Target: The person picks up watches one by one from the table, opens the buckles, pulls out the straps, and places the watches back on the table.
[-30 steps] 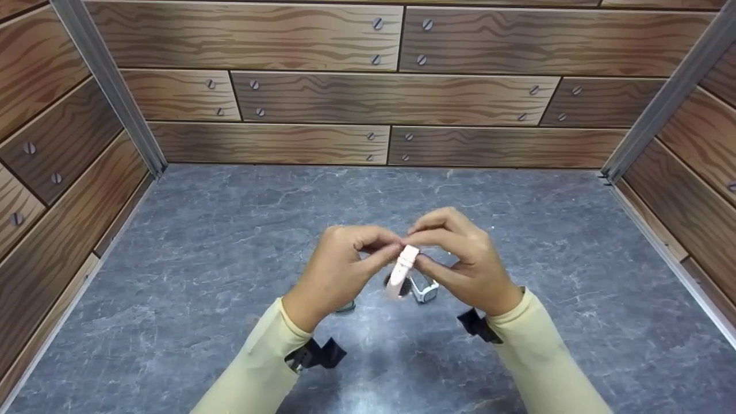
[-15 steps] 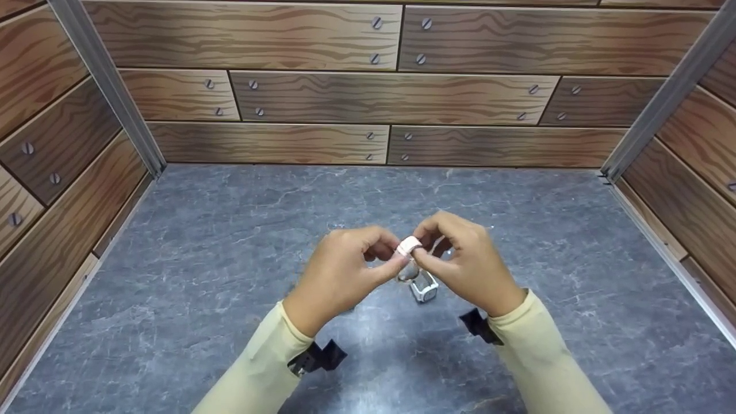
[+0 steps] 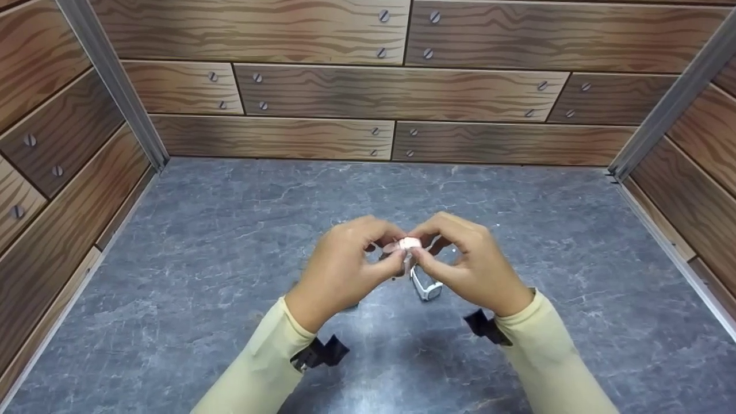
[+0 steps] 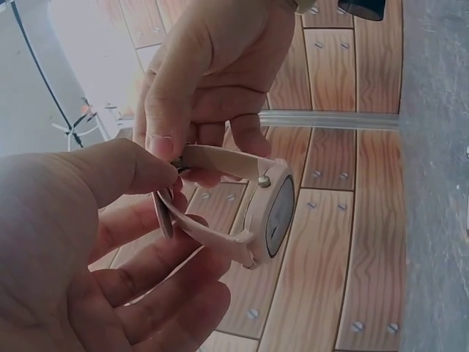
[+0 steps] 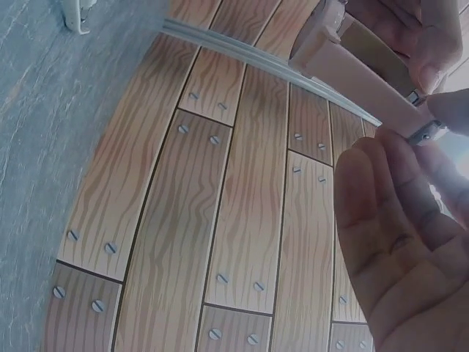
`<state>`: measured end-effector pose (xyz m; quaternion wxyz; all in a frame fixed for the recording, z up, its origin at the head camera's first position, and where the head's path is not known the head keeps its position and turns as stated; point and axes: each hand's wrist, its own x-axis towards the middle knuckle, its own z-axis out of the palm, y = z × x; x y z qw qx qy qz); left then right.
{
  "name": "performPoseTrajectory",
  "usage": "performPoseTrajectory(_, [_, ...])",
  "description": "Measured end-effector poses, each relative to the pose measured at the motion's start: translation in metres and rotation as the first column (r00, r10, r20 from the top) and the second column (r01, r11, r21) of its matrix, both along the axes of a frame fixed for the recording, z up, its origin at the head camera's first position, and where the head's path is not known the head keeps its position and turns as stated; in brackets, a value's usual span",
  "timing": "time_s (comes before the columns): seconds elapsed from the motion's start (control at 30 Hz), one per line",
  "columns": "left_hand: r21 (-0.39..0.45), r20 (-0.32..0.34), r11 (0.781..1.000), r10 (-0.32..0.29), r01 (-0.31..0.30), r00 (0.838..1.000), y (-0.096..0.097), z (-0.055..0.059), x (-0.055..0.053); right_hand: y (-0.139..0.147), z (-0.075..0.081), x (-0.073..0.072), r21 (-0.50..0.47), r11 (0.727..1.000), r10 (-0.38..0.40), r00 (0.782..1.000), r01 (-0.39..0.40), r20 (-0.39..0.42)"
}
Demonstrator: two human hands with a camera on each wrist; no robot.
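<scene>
A pink wristwatch (image 3: 409,244) is held up between both hands over the table. In the left wrist view its round case (image 4: 272,220) hangs away from the fingers, and the strap forms a loop. My left hand (image 3: 342,267) pinches the strap near the buckle, a loose strap end poking out by its fingers. My right hand (image 3: 468,261) pinches the other side of that same joint, thumb tip beside the left thumb. The metal buckle (image 5: 423,134) shows at the right fingertips in the right wrist view; fingers partly hide it.
A white watch (image 3: 431,292) with a squarish case stands on the table just below the right hand. Something small and dark (image 3: 352,306) shows partly from behind the left wrist. Wood-patterned walls (image 3: 322,92) enclose the grey marbled table (image 3: 259,201).
The strap end, earlier pointing up at the fingertips, has bent over and now lies across between both hands. The right fingers have come in closer to the left ones. The head view has tilted slightly.
</scene>
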<state>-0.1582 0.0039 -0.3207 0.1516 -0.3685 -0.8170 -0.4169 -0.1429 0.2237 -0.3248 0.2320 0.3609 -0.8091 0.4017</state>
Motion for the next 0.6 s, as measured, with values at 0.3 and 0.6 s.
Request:
performPoseTrajectory(0.3, [-0.028, 0.051, 0.999, 0.021, -0.020, 0.998, 0.0021, 0.0003, 0.0008, -0.0002, 0.0007, 0.0000, -0.003, 1.000, 0.011, 1.000, -0.011, 0.006])
performPoseTrajectory(0.6, [-0.018, 0.062, 1.000, 0.017, -0.016, 0.998, 0.0042, -0.0027, 0.0017, -0.0012, -0.0016, -0.0011, -0.022, 1.000, 0.005, 1.000, -0.005, 0.007])
